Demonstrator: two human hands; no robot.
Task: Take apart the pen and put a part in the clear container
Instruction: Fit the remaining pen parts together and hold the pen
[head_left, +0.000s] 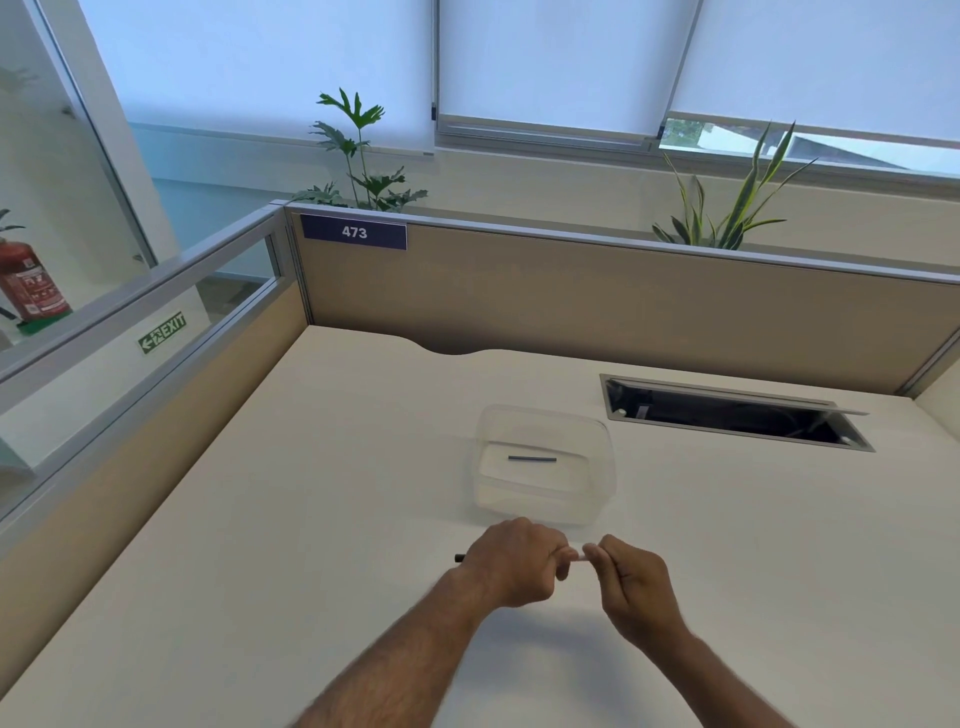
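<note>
Head view: cream desk (311, 493), beige partition (623, 301), blinds (545, 62), plants (363, 156).

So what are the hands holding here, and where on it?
Both hold the pen: left hand fisted around its barrel, dark end poking out left; right hand pinching the pale end at its fingertips.

The bench (363, 467) is plain cream-white. The container (545, 499) is clear and colourless, and the thin rod (532, 459) inside it is dark blue. The pen (460, 558) shows a black tip and a whitish length. The partition (623, 301) is tan, and its number plate (354, 232) is purple with white digits.
</note>
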